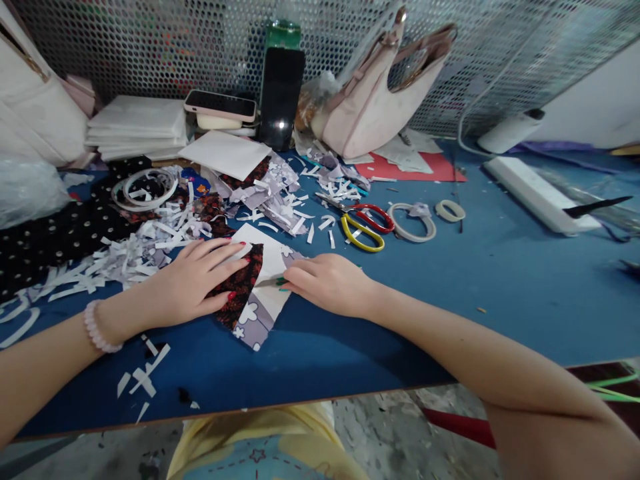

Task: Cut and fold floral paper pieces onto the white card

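Note:
My left hand lies spread on a piece of dark fabric with a red floral print, pressing it to the table. Under that is grey-purple fabric with white flowers, folded together with a white sheet. From the right, my right hand grips a small thin metal-tipped tool with green on its handle. Its tip lies over the white sheet beside the dark fabric's edge. The fingers cover most of the tool, so its exact kind is unclear.
Scissors with red and yellow handles lie behind my right hand, near tape rolls. Shredded white strips heap at the left. A phone, stacked white sheets and a pale handbag stand along the mesh panel.

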Motion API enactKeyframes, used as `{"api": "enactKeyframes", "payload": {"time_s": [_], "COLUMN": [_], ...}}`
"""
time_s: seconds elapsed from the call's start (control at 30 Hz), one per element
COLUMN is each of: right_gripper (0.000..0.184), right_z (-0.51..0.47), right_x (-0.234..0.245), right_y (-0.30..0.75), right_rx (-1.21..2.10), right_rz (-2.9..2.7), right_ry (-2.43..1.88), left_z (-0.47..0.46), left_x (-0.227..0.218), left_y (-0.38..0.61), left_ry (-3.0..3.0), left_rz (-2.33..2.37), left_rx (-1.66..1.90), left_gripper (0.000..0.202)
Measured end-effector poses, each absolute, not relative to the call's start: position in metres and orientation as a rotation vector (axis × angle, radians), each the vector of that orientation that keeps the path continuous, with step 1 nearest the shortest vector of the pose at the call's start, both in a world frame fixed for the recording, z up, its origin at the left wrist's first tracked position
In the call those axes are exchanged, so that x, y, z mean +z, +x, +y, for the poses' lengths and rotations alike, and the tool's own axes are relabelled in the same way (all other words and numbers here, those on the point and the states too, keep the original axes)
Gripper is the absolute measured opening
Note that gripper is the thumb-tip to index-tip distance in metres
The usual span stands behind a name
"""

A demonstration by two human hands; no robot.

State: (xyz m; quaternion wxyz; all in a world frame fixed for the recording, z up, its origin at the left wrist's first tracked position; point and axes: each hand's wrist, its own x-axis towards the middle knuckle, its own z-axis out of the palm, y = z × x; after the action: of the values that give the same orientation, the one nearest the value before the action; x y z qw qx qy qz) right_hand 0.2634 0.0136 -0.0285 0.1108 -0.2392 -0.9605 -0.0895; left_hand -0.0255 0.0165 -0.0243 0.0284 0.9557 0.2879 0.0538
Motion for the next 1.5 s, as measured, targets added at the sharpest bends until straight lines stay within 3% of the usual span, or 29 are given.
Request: {"api": "enactKeyframes", "payload": {"time_s": [1.5], "right_gripper": [0.044], "right_z": [0.021], "right_x": [-0.01], "right_y": [0.281], "right_rx": [0.012], "right_rz": [-3.042], "right_ry": [-0.615], "left_z": [0.014], "left_x": [-0.02], "left_y": [-0.025], "left_ry": [2.941], "left_rz": [0.977], "left_rx": [0.095], "left_gripper": [0.052]}}
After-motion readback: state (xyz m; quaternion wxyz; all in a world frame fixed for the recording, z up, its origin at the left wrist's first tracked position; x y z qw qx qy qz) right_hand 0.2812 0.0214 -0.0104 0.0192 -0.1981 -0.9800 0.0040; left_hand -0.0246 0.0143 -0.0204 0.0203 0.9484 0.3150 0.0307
